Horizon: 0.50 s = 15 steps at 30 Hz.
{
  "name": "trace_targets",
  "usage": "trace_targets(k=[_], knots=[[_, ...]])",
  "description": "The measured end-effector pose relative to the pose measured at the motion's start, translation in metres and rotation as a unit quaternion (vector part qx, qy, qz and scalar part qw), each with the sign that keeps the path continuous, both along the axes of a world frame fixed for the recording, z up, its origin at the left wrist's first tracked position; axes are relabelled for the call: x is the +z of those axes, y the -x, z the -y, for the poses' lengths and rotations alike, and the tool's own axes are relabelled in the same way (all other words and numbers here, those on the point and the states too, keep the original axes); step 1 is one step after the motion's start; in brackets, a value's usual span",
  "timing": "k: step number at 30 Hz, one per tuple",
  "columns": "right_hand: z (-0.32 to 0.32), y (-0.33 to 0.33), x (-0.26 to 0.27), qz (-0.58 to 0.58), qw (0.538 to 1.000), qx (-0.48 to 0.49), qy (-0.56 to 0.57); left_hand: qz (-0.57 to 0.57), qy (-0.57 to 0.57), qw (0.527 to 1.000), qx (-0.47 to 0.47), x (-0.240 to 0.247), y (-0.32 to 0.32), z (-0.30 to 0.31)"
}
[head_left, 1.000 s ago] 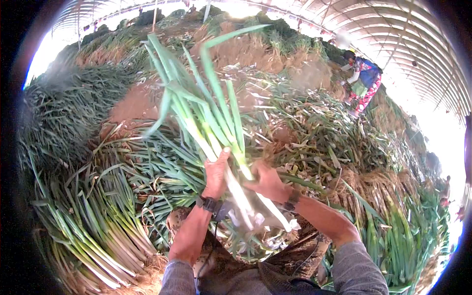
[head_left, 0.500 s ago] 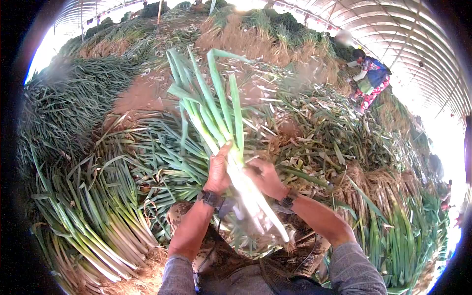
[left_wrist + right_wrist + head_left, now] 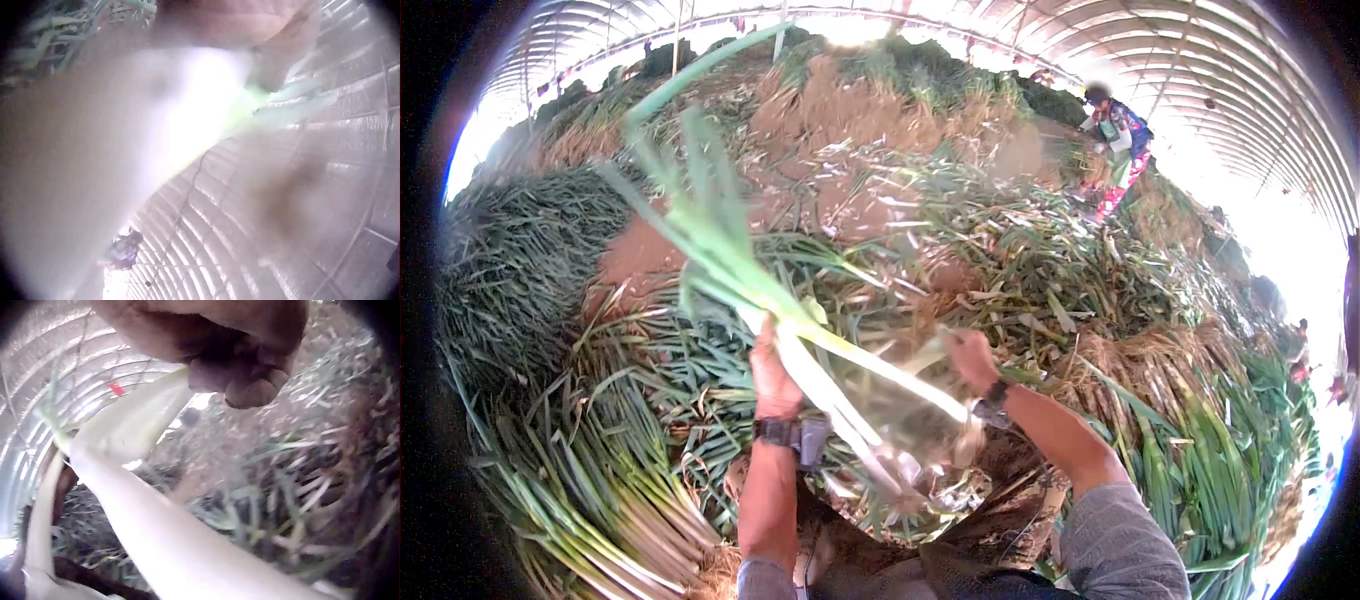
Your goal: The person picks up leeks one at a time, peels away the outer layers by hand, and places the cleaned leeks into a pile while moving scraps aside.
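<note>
My left hand (image 3: 772, 375) grips a few large green onions (image 3: 890, 378) around their stalks, where white turns to green. Their leaves reach up to the far left, blurred, and their white ends point down toward my lap. To the right of them, my right hand (image 3: 973, 360) has its fingers curled, pinching a pale peeled layer (image 3: 137, 419). In the right wrist view that layer still joins a white stalk (image 3: 181, 537) near its green part. The left wrist view has white stalks very close and overexposed, beneath my fingers (image 3: 237, 25).
Green onions (image 3: 615, 480) lie in a row at the left, beside a dark green heap (image 3: 530, 260). Trimmed leaves (image 3: 1090, 275) cover the ground ahead. More onions, roots up (image 3: 1190, 400), are at the right. Another person (image 3: 1118, 145) bends farther off under the arched roof.
The onions have tilted, their leaves swinging left, with my left hand shifting left. My right hand has moved away from the stalks to the right, drawing a pale layer off one.
</note>
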State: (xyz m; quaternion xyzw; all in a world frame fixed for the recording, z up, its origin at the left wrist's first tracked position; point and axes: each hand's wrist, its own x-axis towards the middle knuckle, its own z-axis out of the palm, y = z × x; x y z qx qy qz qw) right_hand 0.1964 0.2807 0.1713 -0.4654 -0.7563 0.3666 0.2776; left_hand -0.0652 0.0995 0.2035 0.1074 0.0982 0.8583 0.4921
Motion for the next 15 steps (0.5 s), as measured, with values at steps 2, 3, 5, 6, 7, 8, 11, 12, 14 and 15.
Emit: trace_targets(k=[2,3,5,6,7,8,11,12,14,15], knots=[[-0.012,-0.043,0.015,-0.038,0.996,-0.076,0.008,-0.039,-0.011,0.998,0.044,-0.004,0.018,0.002],[-0.042,-0.071,0.004,0.103,0.988,-0.091,-0.075,-0.052,0.011,0.995,0.086,0.01,0.012,0.006],[-0.076,-0.122,-0.003,0.256,0.936,-0.149,-0.191,-0.048,0.037,0.988,0.14,-0.008,0.029,0.001],[-0.088,-0.152,-0.009,0.255,0.932,-0.192,-0.171,-0.059,0.032,0.987,0.145,-0.011,0.034,0.002],[-0.096,-0.18,-0.007,0.294,0.918,-0.217,-0.153,-0.062,0.069,0.981,0.169,-0.004,0.036,0.009],[-0.094,-0.198,0.006,0.393,0.889,-0.206,-0.116,-0.082,0.083,0.974,0.193,-0.006,0.044,0.015],[-0.073,-0.197,0.038,0.401,0.909,-0.102,-0.054,-0.063,0.08,0.977,0.188,-0.011,0.062,0.017],[-0.055,-0.173,0.05,0.308,0.947,-0.073,-0.053,-0.046,0.089,0.978,0.183,-0.011,0.059,0.015],[-0.002,-0.102,0.081,0.17,0.982,0.077,0.023,-0.036,0.105,0.977,0.184,-0.016,0.051,0.003],[0.026,-0.068,0.087,0.117,0.976,0.165,0.079,-0.061,0.096,0.98,0.161,-0.025,0.05,-0.001]])
